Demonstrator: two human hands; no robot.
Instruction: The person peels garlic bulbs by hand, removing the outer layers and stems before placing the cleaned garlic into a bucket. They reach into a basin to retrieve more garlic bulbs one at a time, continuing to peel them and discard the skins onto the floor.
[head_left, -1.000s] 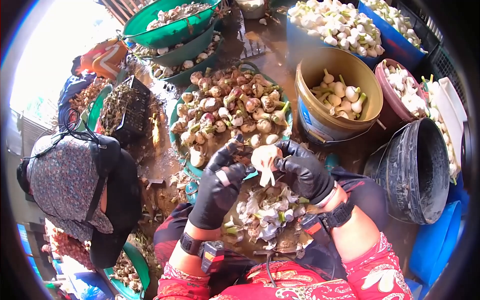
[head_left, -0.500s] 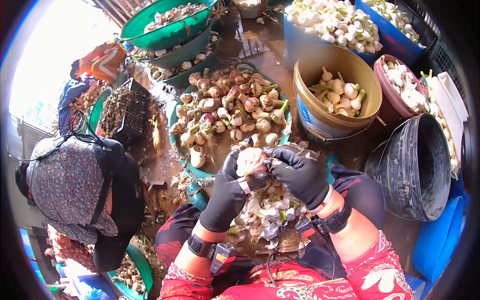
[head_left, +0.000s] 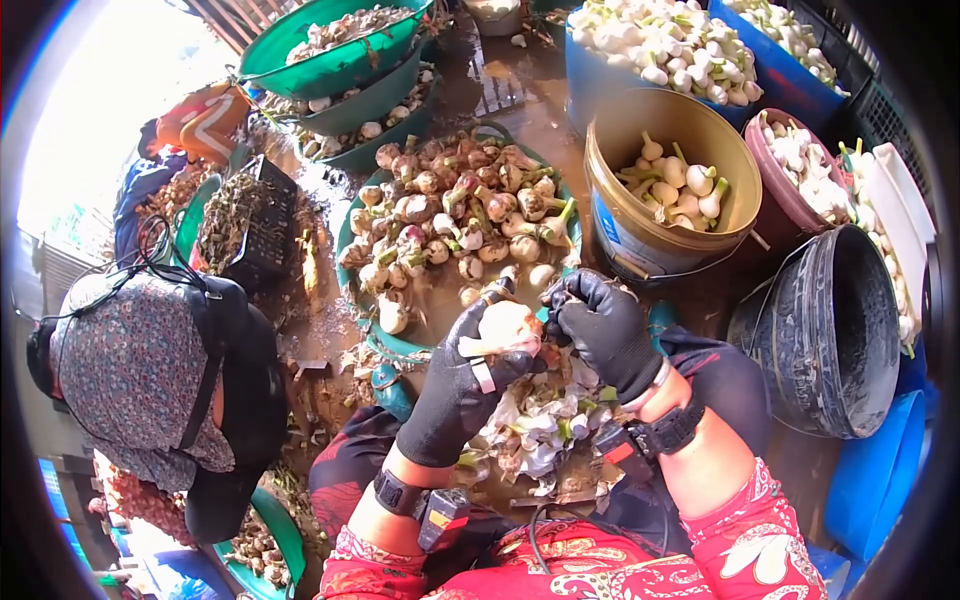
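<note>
The left hand (head_left: 463, 385) grips a garlic bulb (head_left: 510, 325), its stem now pointing left. The curled right hand (head_left: 605, 335) has drawn off it; whether it holds anything is unclear.

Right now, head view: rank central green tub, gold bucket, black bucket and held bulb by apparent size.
1. Central green tub
2. Gold bucket and black bucket: too alike to rank
3. Held bulb, in the left hand: clearly smallest
</note>
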